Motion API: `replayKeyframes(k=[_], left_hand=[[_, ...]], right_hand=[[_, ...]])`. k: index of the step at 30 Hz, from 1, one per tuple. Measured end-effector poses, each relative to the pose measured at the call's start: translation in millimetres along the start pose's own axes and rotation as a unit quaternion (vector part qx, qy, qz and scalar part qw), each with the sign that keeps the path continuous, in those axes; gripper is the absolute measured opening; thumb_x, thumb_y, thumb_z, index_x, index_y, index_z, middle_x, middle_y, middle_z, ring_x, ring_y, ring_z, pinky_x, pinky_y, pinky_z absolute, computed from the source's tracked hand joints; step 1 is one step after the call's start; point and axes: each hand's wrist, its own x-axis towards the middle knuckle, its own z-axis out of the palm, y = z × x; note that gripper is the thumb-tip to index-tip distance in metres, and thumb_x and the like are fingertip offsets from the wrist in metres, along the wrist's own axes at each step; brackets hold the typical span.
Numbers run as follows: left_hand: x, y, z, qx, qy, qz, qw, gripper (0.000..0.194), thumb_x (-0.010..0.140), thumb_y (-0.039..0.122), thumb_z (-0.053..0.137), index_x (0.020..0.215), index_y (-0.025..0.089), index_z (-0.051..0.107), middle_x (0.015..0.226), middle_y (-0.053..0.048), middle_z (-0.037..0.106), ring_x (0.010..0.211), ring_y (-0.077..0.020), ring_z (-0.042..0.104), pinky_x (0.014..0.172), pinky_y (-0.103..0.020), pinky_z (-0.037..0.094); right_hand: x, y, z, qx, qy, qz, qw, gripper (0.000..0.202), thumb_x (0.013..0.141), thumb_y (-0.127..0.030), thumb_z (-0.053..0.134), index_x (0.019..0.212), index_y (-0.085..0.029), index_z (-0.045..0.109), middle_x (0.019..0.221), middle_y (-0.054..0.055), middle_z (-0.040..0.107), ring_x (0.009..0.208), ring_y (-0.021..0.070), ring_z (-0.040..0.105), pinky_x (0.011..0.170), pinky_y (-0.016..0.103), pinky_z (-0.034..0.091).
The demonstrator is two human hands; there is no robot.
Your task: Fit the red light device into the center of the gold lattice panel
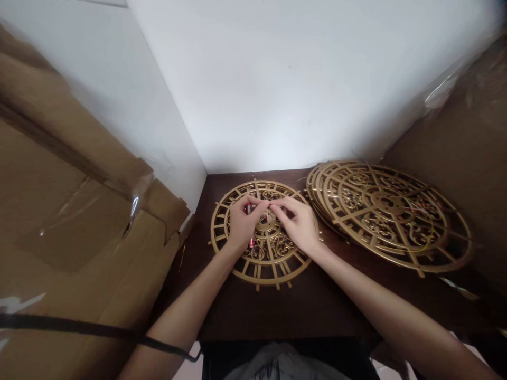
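Step in hand looks like two-handed fingertip work over hub of gold openwork clock dial (268, 231). Left hand (242, 224), right hand (300, 220) — both grips narrow, tips meeting; can't tell what's pinched. Next move likely calls for steady tips, little force. Dial flat toward counter (277, 316) back-left corner, facing vertically; round — no long axis, can't tell front from back.

Unable to read any lettering, label, brand, number or sign on the central golden openwork disc (266, 227), on the stacked discs (381, 200) to the right or on the cardboard (71, 216) to the left, and unable to make out the bars (259, 271) around its ring as numerals.
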Motion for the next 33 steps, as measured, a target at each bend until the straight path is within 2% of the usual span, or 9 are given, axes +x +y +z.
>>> replayKeyframes(k=[6,11,17,22,27,33], left_hand=[[-2.4,0.0,0.2,0.024,-0.020,0.007,0.999,0.020,0.071,0.033,0.069,0.065,0.017,0.059,0.054,0.004,0.051,0.050,-0.0077,0.040,0.052,-0.023,0.034],[-2.4,1.6,0.8,0.030,-0.021,0.021,0.999,0.015,0.072,0.030,0.068,0.068,0.016,0.064,0.066,0.001,0.062,0.059,-0.0102,0.050,0.059,-0.025,0.039],[-1.9,1.4,1.1,0.048,-0.029,0.036,0.998,0.012,0.074,0.027,0.066,0.076,0.016,0.069,0.078,-0.003,0.069,0.071,-0.0139,0.058,0.069,-0.028,0.043],[-1.6,1.7,1.0,0.056,-0.021,0.038,0.997,0.011,0.074,0.026,0.066,0.078,0.016,0.069,0.080,-0.003,0.070,0.073,-0.0141,0.060,0.070,-0.027,0.044],[-1.8,3.2,2.1,0.063,-0.007,0.025,0.998,0.011,0.073,0.025,0.066,0.079,0.016,0.070,0.081,-0.003,0.070,0.071,-0.0135,0.059,0.068,-0.026,0.044],[-1.4,0.8,1.4,0.056,-0.015,0.020,0.998,0.012,0.073,0.026,0.066,0.080,0.016,0.069,0.077,-0.002,0.068,0.069,-0.0127,0.058,0.067,-0.025,0.044]], right_hand=[[-2.1,-3.4,-1.4,-0.051,0.014,-0.062,0.997,0.015,0.087,-0.023,0.056,0.090,-0.019,0.070,0.088,0.005,0.066,0.074,0.0157,0.059,0.063,0.028,0.044],[0.4,-0.3,-0.3,0.010,0.036,-0.031,0.999,0.008,0.084,-0.021,0.060,0.083,-0.019,0.069,0.078,0.002,0.062,0.061,0.0120,0.051,0.056,0.026,0.042],[2.5,3.5,0.9,0.077,0.049,0.004,0.996,0.006,0.081,-0.020,0.063,0.082,-0.019,0.069,0.075,0.001,0.060,0.064,0.0124,0.052,0.059,0.026,0.043],[3.5,1.1,-0.5,0.062,0.052,0.019,0.997,0.011,0.083,-0.023,0.059,0.079,-0.017,0.068,0.073,0.002,0.059,0.066,0.0134,0.052,0.060,0.026,0.042],[5.3,1.7,-1.4,0.044,0.030,0.028,0.998,0.008,0.081,-0.020,0.060,0.079,-0.018,0.068,0.070,0.001,0.057,0.067,0.0137,0.052,0.061,0.026,0.042],[4.9,2.5,-1.1,0.059,0.030,0.037,0.997,0.007,0.081,-0.021,0.060,0.079,-0.018,0.066,0.072,0.000,0.058,0.065,0.0128,0.052,0.061,0.026,0.041]])
